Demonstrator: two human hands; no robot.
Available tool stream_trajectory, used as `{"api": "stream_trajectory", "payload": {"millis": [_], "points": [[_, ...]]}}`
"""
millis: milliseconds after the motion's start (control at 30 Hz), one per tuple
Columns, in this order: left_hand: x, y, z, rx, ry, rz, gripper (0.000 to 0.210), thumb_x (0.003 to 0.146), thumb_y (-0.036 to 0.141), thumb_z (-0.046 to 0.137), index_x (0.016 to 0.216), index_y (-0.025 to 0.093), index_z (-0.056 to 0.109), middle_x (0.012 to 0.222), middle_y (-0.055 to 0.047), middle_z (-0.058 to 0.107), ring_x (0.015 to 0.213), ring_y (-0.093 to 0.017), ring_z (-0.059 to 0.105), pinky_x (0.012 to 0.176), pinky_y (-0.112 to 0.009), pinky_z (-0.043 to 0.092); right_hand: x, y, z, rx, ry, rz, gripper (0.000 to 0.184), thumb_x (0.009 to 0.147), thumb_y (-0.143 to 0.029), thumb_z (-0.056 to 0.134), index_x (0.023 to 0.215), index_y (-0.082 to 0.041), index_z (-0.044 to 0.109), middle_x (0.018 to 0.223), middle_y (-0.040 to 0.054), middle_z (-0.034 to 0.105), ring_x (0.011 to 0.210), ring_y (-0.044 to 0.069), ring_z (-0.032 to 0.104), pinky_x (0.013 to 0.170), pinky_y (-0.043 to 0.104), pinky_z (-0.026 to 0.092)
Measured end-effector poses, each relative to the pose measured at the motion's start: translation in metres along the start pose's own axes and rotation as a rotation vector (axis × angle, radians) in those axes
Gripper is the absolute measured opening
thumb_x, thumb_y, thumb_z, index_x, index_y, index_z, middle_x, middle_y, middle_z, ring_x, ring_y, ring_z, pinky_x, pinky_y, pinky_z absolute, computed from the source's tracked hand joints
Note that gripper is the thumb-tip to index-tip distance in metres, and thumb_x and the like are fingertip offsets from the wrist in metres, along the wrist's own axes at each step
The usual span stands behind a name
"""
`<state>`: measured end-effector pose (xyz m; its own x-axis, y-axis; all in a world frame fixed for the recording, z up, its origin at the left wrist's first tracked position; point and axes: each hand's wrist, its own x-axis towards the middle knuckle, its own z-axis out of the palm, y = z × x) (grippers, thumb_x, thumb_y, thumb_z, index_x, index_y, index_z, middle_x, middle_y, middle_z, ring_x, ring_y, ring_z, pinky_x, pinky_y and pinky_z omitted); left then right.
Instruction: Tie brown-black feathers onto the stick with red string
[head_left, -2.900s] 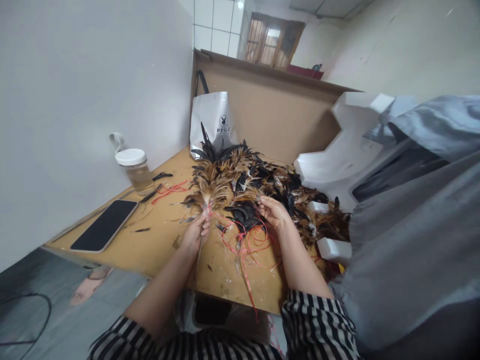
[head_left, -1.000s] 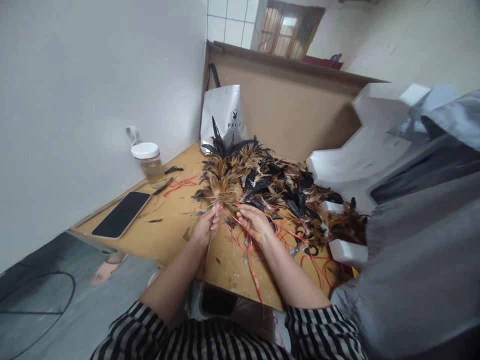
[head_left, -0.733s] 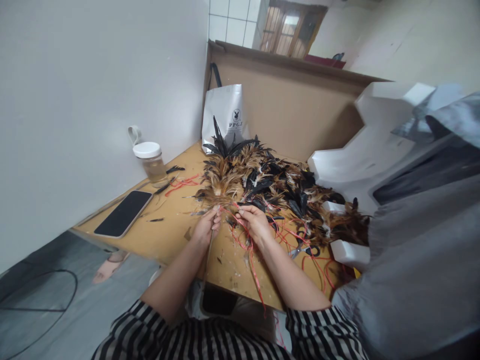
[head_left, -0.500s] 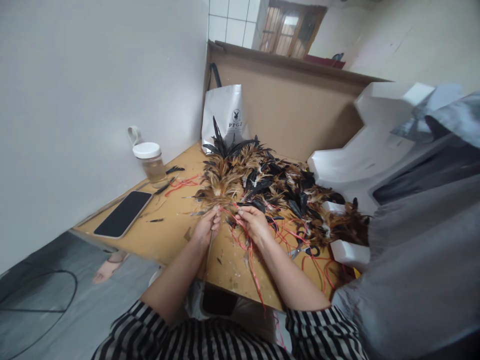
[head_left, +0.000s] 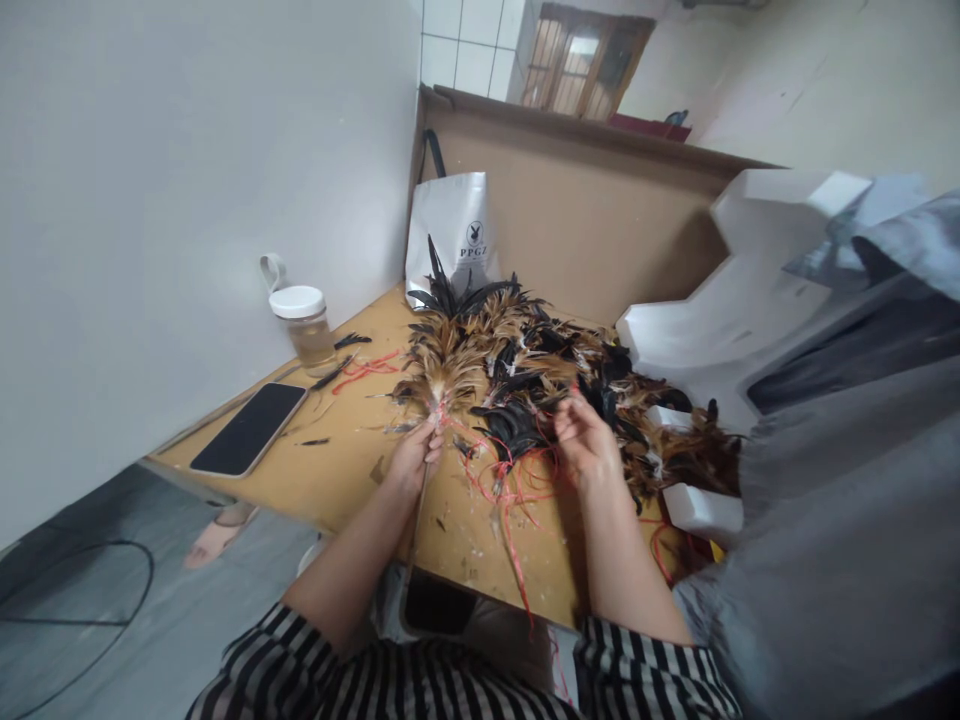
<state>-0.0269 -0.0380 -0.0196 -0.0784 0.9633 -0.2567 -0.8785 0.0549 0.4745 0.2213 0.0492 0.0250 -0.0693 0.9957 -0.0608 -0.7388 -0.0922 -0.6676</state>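
My left hand point(head_left: 418, 450) is closed around the bound base of a brown-and-black feather bundle point(head_left: 448, 375). A thin stick point(head_left: 417, 505) runs down from this fist toward the table's front edge, and the bundle fans out away from me. Red string point(head_left: 441, 408) shows at the feather base just above the fingers. My right hand point(head_left: 589, 440) is held apart to the right, over the front of the feather pile, its fingers curled together. A bit of red string point(head_left: 574, 389) shows at its fingertips. Loose red string point(head_left: 504, 485) lies tangled between the hands.
A heap of feathers point(head_left: 551, 335) fills the table's back. On the left are a phone point(head_left: 250, 428) and a lidded jar point(head_left: 306, 328). A silver bag point(head_left: 448, 215) stands behind. White foam point(head_left: 703, 512) and grey cloth point(head_left: 847, 500) border the right.
My right hand has moved right and slightly up, away from the left hand and the feather base. It now hides the scissors. My left hand keeps its hold in place.
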Motion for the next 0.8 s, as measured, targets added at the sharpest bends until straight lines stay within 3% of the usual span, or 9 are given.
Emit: {"api": "stream_trajectory", "payload": {"millis": [133,200,333,433,600,700,800], "points": [[0.001,0.000,-0.001,-0.002,-0.004,-0.013,0.010,0.081,0.015,0.058,0.079,0.012,0.049,0.062,0.004,0.043,0.039,0.001,0.032,0.027,-0.008,0.017,0.014,-0.047,-0.034,0.264,0.176,-0.313,0.009,0.075,-0.007,0.060,0.074,-0.016,0.058,0.067,-0.0032,0.065,0.064,0.004,0.062,0.057,0.010,0.051],[0.002,0.000,-0.001,0.002,-0.003,-0.023,0.010,0.081,0.015,0.058,0.078,0.013,0.048,0.062,0.004,0.043,0.038,0.000,0.031,0.027,-0.008,0.017,0.017,-0.051,-0.042,0.229,0.232,-0.336,0.005,0.074,-0.010,0.062,0.074,-0.015,0.059,0.070,-0.0014,0.066,0.065,0.005,0.062,0.057,0.012,0.051],[0.002,0.000,-0.001,0.013,-0.006,-0.019,0.010,0.082,0.014,0.056,0.078,0.014,0.047,0.061,0.005,0.043,0.038,0.000,0.031,0.027,-0.008,0.017,0.024,-0.022,-0.037,-0.254,0.201,-0.227,0.019,0.063,-0.016,0.072,0.081,-0.014,0.064,0.070,0.0009,0.067,0.058,0.008,0.059,0.052,0.018,0.049],[0.002,0.000,-0.001,0.022,-0.012,-0.006,0.009,0.082,0.014,0.055,0.078,0.014,0.047,0.061,0.005,0.043,0.038,0.000,0.031,0.027,-0.007,0.017,0.033,0.003,-0.024,-0.839,0.149,-0.276,0.019,0.063,-0.026,0.071,0.077,-0.014,0.067,0.063,0.0018,0.065,0.054,0.012,0.056,0.051,0.022,0.045],[0.004,0.000,-0.002,0.030,-0.001,-0.005,0.011,0.081,0.013,0.057,0.077,0.013,0.047,0.061,0.005,0.042,0.038,0.000,0.031,0.027,-0.008,0.016,0.047,0.016,-0.007,-1.774,0.039,-0.259,0.012,0.066,-0.031,0.065,0.068,-0.019,0.069,0.072,0.0053,0.069,0.071,0.018,0.061,0.064,0.025,0.042],[0.005,0.000,-0.003,0.029,-0.002,-0.002,0.010,0.080,0.013,0.057,0.078,0.013,0.048,0.062,0.004,0.041,0.039,0.000,0.031,0.027,-0.008,0.016,0.053,0.017,-0.007,-1.944,0.072,-0.197,0.012,0.065,-0.032,0.065,0.069,-0.021,0.069,0.073,0.0061,0.068,0.074,0.019,0.062,0.063,0.026,0.040],[0.005,-0.001,-0.004,0.020,-0.011,-0.001,0.009,0.080,0.013,0.057,0.079,0.013,0.048,0.063,0.004,0.042,0.040,0.000,0.031,0.028,-0.007,0.017,0.057,0.014,-0.013,-1.700,0.040,-0.164,0.011,0.065,-0.029,0.063,0.063,-0.018,0.066,0.065,0.0051,0.065,0.062,0.016,0.058,0.056,0.025,0.039]]}}
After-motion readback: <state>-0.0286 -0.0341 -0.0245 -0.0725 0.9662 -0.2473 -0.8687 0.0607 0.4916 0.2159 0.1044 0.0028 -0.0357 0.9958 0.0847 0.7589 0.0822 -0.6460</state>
